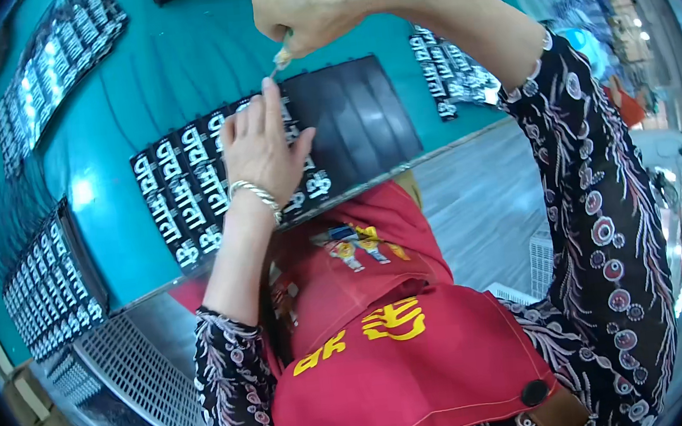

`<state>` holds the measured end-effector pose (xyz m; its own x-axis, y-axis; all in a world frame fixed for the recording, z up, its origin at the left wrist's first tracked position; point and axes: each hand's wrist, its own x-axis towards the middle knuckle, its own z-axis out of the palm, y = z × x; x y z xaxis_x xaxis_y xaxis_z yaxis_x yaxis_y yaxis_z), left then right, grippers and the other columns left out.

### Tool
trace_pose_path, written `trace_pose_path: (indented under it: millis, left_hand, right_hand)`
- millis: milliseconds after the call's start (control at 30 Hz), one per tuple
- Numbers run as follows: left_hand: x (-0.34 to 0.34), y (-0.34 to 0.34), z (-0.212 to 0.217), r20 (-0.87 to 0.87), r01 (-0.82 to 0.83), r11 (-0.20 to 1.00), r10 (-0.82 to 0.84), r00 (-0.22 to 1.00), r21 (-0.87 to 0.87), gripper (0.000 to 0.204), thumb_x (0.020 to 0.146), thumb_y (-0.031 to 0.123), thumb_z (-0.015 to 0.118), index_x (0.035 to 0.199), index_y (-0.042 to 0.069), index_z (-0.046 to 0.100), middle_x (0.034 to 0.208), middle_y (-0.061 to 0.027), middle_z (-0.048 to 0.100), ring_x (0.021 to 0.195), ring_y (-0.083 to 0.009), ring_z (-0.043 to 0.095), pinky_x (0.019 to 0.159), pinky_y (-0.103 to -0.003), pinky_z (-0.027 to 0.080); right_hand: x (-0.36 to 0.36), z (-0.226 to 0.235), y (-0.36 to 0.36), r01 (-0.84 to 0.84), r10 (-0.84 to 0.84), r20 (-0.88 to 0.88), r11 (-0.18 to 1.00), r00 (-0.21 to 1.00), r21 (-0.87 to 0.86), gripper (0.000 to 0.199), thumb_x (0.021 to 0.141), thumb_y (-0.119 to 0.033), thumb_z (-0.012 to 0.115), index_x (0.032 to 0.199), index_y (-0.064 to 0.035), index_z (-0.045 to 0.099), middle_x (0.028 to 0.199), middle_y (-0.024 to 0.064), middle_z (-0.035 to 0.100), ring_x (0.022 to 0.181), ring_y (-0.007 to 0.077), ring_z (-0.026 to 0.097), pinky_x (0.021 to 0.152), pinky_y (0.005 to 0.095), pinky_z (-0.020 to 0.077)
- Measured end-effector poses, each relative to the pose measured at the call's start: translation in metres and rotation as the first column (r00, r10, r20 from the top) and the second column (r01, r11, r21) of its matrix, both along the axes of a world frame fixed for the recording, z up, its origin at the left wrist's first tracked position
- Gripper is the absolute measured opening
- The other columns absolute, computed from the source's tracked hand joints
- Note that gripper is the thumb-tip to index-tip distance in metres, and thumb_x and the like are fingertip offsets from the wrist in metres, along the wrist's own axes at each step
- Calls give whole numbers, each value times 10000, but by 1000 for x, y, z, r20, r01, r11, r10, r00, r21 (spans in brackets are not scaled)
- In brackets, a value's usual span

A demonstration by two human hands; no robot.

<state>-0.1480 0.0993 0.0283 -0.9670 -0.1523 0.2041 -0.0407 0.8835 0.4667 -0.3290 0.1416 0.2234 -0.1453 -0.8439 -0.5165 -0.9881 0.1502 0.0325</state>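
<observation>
My left hand [259, 142] lies flat with its fingers stretched out, pressing on a row of black strips [180, 188] that bear white lettering. Its fingertips reach the far edge of the row. The strips lie side by side on a dark panel [352, 124], whose right part shows bare and ribbed. Beyond that edge, my right hand [328, 6] is closed around a small tool [282, 59] with a yellowish end and a thin metal tip. That tip points down close to my left fingertips. The fist hides the rest of the tool, so its kind is unclear.
More lettered black strips [56, 68] lie in a bundle at the far left. Another stack [49, 285] sits at the near-left corner of the green table [199, 49]. Others [450, 68] are at the right. Thin black cords trail over the tabletop. A white plastic basket [139, 384] stands below.
</observation>
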Motion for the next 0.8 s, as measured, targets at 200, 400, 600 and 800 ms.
trace_pose_path:
  millis: [200, 400, 600, 800]
  left_hand:
    - [17, 25, -5, -55, 53, 986, -62, 997, -159, 652, 881, 379, 696, 1423, 69, 508, 1357, -118, 553, 1266, -275, 505, 1088, -440, 347]
    - [14, 50, -10, 14, 97, 970, -97, 995, -222, 487, 906, 349, 676, 1345, 148, 608, 1392, -98, 543, 1265, -286, 502, 1081, -456, 365]
    - [3, 75, -19, 14, 121, 969, -121, 993, -215, 440, 893, 308, 690, 1291, 131, 623, 1350, -120, 558, 1280, -304, 500, 1068, -459, 374]
    - [11, 90, -22, 66, 74, 981, -63, 996, -179, 499, 904, 313, 657, 1285, 1, 575, 1414, -145, 516, 1374, -307, 439, 1134, -490, 317]
  right_hand:
    - [-16, -67, 144, 211, -212, 15, 977, 977, 34, 309, 804, -205, 675, 1062, -42, 628, 902, 192, 690, 874, 401, 676, 740, 489, 536]
    - [-60, -164, 290, 720, -769, 36, 580, 638, -380, 317, 815, -231, 664, 1042, -11, 656, 1040, 206, 690, 1007, 391, 670, 820, 511, 546]
    - [-92, -214, 339, 815, -850, 93, 459, 519, -353, 504, 712, -287, 806, 1088, 4, 641, 1067, 259, 697, 1009, 404, 684, 857, 507, 548]
    - [-89, -210, 334, 849, -848, 233, 374, 476, -373, 551, 642, -259, 830, 1076, 22, 640, 1054, 231, 695, 1023, 388, 667, 859, 461, 523]
